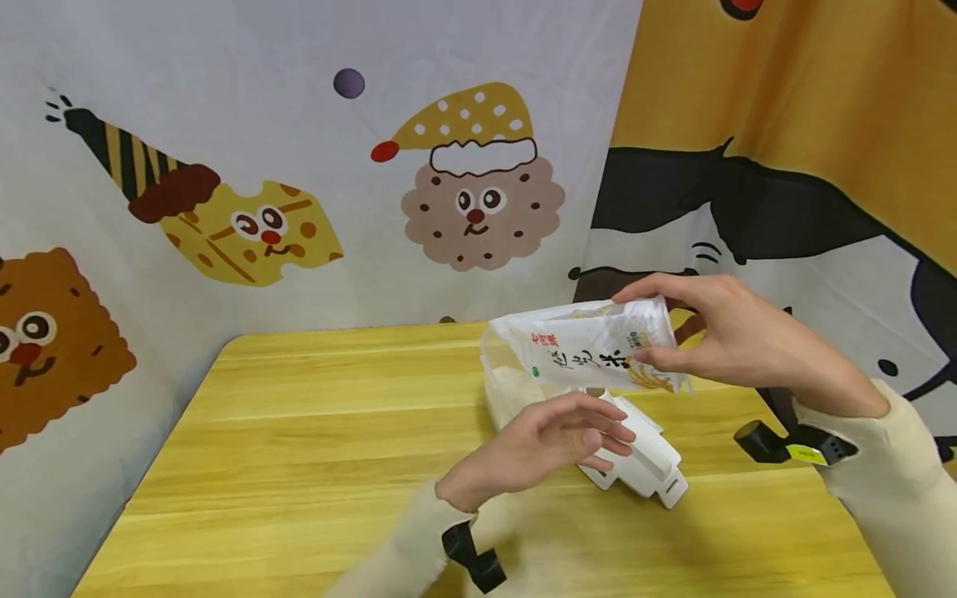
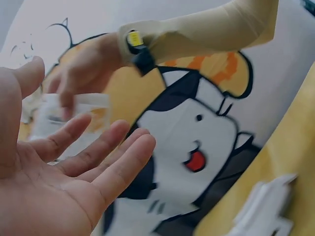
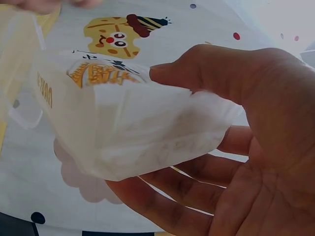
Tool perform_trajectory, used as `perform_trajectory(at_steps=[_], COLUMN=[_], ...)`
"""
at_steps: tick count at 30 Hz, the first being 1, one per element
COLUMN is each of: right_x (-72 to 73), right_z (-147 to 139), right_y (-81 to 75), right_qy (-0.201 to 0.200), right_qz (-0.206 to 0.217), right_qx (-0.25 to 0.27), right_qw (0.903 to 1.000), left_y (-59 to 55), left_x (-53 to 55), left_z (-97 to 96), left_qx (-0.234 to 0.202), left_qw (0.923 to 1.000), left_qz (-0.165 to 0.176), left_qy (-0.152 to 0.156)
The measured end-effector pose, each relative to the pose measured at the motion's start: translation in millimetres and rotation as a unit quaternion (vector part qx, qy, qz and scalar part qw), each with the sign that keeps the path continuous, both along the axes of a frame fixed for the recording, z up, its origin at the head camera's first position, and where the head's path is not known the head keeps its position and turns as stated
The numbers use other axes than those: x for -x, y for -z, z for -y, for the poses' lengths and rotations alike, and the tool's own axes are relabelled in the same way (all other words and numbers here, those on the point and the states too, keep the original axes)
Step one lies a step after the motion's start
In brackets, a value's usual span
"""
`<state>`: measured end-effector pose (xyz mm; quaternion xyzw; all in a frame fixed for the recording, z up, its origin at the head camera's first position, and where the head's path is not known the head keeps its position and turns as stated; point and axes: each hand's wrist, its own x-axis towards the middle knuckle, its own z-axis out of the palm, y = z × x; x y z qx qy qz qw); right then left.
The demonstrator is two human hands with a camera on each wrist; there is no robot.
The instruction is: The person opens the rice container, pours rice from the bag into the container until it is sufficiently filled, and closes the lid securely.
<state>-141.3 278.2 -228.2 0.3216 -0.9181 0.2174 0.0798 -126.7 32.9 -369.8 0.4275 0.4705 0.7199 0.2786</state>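
My right hand (image 1: 736, 332) grips the end of a white printed rice bag (image 1: 583, 345), thumb on one side and fingers on the other. The bag lies nearly level above the table, its other end over a clear container (image 1: 493, 378) with pale contents that look like rice. In the right wrist view, the bag's folded end (image 3: 133, 137) sits in the hand. My left hand (image 1: 534, 440) hovers in front of the container with fingers extended; its palm (image 2: 54, 196) shows bare in the left wrist view. A white piece with side flaps, perhaps a lid (image 1: 643, 453), lies beside it.
The wood-patterned table (image 1: 321, 448) spreads out to the left and front. Behind it hangs a cloth (image 1: 292, 50) printed with cartoon food, and an orange, black and white cartoon cloth (image 1: 807, 100) covers the right side.
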Motion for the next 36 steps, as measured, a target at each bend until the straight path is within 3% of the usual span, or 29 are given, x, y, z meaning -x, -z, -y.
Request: perform_trajectory(at_steps=[7,13,16,21,25,30,36], right_x=[1.1,3.6,5.2,6.4,9.5,16.1,21.2], right_z=[4,8,10,13,14,17,20], right_y=[-4.5,-8.6,-10.7,-13.8,-15.5,-17.4,-20.4], right_qy=[-0.014,-0.025,-0.03,-0.027,-0.033,-0.052,-0.065], right_qz=[0.002,0.006,0.017,0.042,0.049,0.049,0.068], right_qx=[-0.013,-0.025,-0.03,-0.039,-0.044,-0.053,-0.061], right_qw=[0.9998,0.9993,0.999,0.998,0.9973,0.996,0.9937], left_y=[-25.8,-41.9,-46.6,-48.0,-44.7,-39.8,-35.7], left_x=[8.5,18.8,24.6,35.4,47.6,59.0,68.3], left_z=[36.9,59.4,66.9,74.3,73.7,72.2,69.3], left_qx=[0.018,0.019,0.034,0.063,0.067,0.122,0.192], left_qw=[0.992,0.9762,0.9599,0.9224,0.8965,0.8685,0.8554], left_qz=[-0.081,-0.118,-0.144,-0.207,-0.261,-0.308,-0.331], left_qy=[-0.095,-0.181,-0.238,-0.32,-0.352,-0.369,-0.349])
